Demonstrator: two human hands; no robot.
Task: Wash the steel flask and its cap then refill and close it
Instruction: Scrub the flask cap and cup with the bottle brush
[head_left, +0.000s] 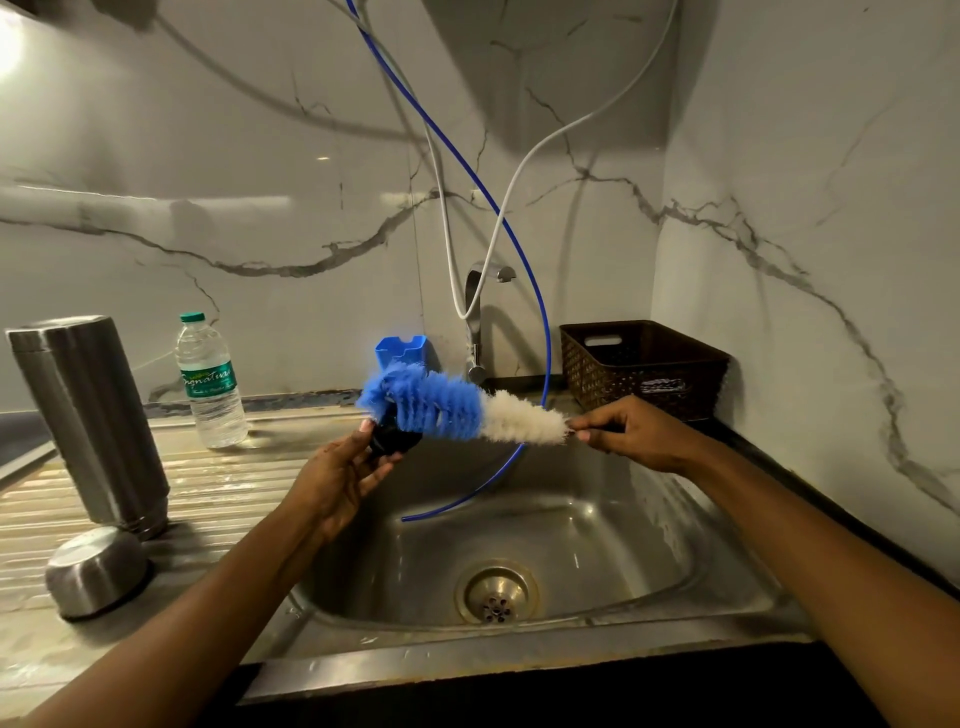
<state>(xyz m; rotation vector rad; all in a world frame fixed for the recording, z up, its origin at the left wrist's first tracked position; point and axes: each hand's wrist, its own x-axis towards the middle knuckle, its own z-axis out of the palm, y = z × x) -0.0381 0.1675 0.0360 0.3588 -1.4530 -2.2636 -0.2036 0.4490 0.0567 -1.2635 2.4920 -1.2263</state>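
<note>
Holding black cap (392, 441) in left hand (337, 478), right hand (628, 434) pinching brush (447, 408), upturned flask (88, 415), bottle (213, 382) and basket (644, 369) flanking sink (597, 519)

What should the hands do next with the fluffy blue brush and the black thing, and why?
Probably twist the brush a little with the right hand, so its blue bristles rub round the black cap. The left hand holds that cap over the sink with the bristles pressed on it, while the steel flask stands upside down on the drainboard, apparently done.
</note>
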